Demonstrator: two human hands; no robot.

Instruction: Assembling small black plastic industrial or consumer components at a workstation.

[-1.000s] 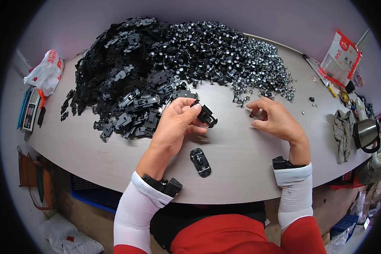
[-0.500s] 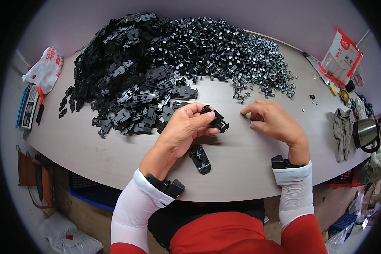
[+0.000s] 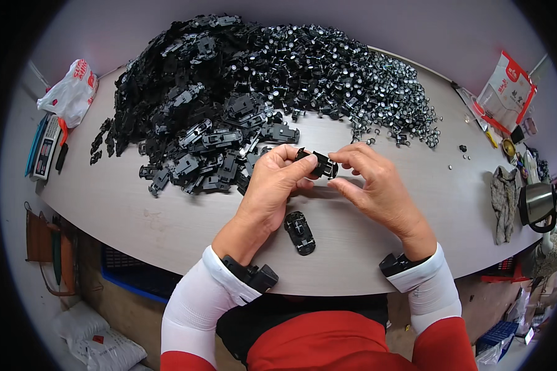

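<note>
My left hand (image 3: 272, 185) grips a black toy car chassis (image 3: 314, 162) above the table's middle. My right hand (image 3: 377, 185) meets it from the right, fingertips pinching the chassis's right end, where a small wheel part shows. A finished black chassis with wheels (image 3: 299, 232) lies on the table just below my hands. Behind them spreads a big heap of black chassis pieces (image 3: 192, 117) on the left and a heap of wheel axles with silvery hubs (image 3: 346, 74) on the right.
The grey table (image 3: 136, 210) has a curved front edge. A white plastic bag (image 3: 71, 96) and a calculator (image 3: 46, 148) sit at far left. A red-and-white packet (image 3: 507, 86), a grey rag (image 3: 506, 198) and a metal kettle (image 3: 537, 204) stand at the right.
My left hand carried the chassis from the pile's edge toward the middle. My right hand left the wheel heap and came in to meet the chassis.
</note>
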